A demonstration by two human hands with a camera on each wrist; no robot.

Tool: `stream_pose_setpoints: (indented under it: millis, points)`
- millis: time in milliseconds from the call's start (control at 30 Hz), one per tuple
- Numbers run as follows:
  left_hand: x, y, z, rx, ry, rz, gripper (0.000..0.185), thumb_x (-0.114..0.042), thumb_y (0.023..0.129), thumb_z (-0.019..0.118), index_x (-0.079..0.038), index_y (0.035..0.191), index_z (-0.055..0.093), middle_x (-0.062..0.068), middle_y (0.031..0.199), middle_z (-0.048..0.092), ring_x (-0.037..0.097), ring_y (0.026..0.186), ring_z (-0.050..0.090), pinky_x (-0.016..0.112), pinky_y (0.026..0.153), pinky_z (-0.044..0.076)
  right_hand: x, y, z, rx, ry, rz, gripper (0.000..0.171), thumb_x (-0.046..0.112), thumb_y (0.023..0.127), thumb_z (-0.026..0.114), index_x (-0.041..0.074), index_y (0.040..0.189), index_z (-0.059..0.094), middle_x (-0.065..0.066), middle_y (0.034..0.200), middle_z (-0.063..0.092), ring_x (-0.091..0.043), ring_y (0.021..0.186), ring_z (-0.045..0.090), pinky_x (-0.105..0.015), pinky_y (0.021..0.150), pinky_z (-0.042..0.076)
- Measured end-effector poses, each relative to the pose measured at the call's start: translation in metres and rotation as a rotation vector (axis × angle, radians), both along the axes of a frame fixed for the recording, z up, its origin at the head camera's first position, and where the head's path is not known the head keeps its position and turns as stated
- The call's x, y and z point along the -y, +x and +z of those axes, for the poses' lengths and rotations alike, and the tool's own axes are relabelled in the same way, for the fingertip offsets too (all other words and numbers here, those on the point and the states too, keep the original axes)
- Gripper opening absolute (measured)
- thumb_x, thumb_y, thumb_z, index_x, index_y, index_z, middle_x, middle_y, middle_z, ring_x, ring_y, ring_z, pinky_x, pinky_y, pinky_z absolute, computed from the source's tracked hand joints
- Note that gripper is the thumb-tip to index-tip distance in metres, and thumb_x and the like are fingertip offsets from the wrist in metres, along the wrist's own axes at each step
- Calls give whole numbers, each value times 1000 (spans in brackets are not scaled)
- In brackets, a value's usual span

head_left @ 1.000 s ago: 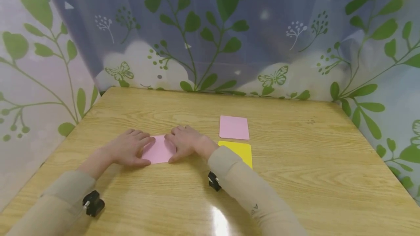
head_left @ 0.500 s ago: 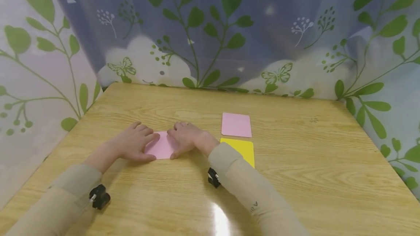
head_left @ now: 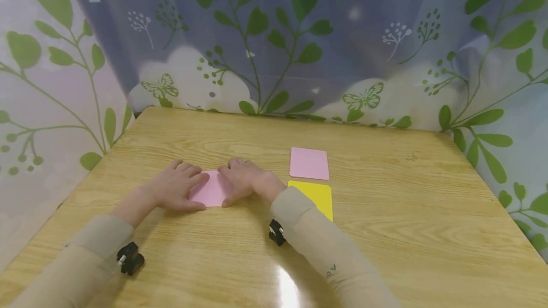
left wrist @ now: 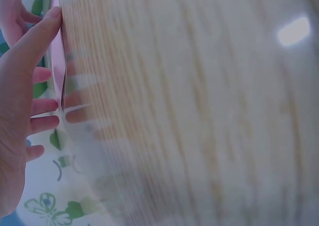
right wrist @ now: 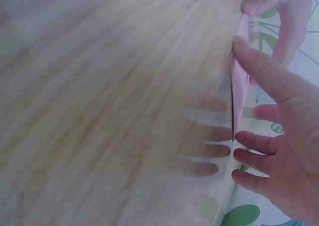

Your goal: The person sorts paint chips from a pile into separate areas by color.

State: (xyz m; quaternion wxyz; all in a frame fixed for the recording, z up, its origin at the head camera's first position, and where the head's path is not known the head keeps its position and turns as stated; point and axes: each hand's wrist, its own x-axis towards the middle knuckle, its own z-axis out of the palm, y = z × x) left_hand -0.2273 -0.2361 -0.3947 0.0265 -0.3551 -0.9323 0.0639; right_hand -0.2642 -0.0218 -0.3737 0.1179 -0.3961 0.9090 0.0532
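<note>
On the wooden table, a pink square card (head_left: 214, 194) lies between both hands. My left hand (head_left: 177, 189) touches its left side, thumb at the near left corner and index finger reaching over the top. My right hand (head_left: 241, 179) mirrors this on the right side, and part of the card is hidden under it. The left wrist view has the left thumb on the card's edge (left wrist: 58, 61), with the other fingers nearly straight and spread. In the right wrist view the right thumb touches the card (right wrist: 240, 84), its fingers spread beside the low, slanting sheet.
A second pink square card (head_left: 309, 163) lies to the right of the hands. Just in front of it is a yellow square card (head_left: 317, 196), partly covered by the right sleeve (head_left: 325, 236). A leaf-patterned curtain (head_left: 274, 37) stands along the table's (head_left: 406, 213) back edge.
The camera view has shifted slightly. Both hands stay on the same pink card, with the left hand a little nearer the right one than before.
</note>
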Motion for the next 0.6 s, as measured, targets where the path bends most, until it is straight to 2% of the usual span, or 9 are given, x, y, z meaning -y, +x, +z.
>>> stream_pose_setpoints:
  millis: [333,600]
  points:
    - [0,4,-4,-17,34,-5,79,-69,80,47,-7,129,52,17,127,51,36,117,44,61,98,27,4,2,3,46,-4,-47,94,59,66,73,12,139,37,-9,125,44,-21,114,42,-38,103,32]
    - [0,3,-2,-18,32,13,80,-68,80,49,-6,130,50,17,128,50,35,118,43,60,98,26,6,1,5,16,20,-47,99,63,65,71,9,140,36,-12,129,41,-22,116,39,-38,102,32]
